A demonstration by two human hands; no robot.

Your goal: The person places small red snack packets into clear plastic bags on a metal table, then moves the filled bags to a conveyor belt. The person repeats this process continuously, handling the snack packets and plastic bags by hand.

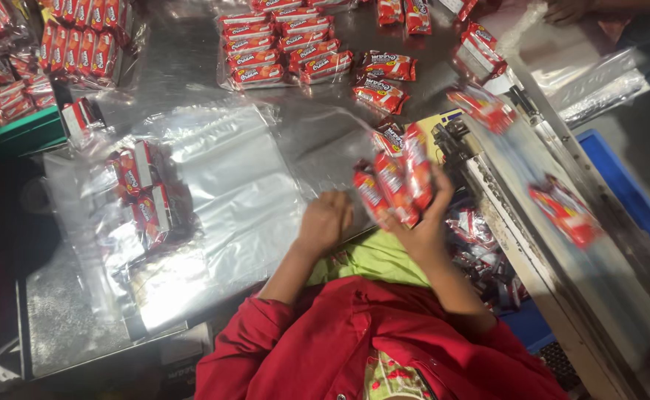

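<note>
A fan of red biscuit packets (393, 185) stands just right of the frame's centre, gripped from below by the right hand (423, 222), while the left hand (325, 221) rests beside it as a loose fist on the edge of a clear plastic bag (229, 200) spread over the steel table (66, 326). More packets lie loose (380, 92) and bagged in rows (284, 48) toward the top of the frame. Others blur along the conveyor (562, 211) at right, and another person's hand (569, 10) shows at the upper right corner.
</note>
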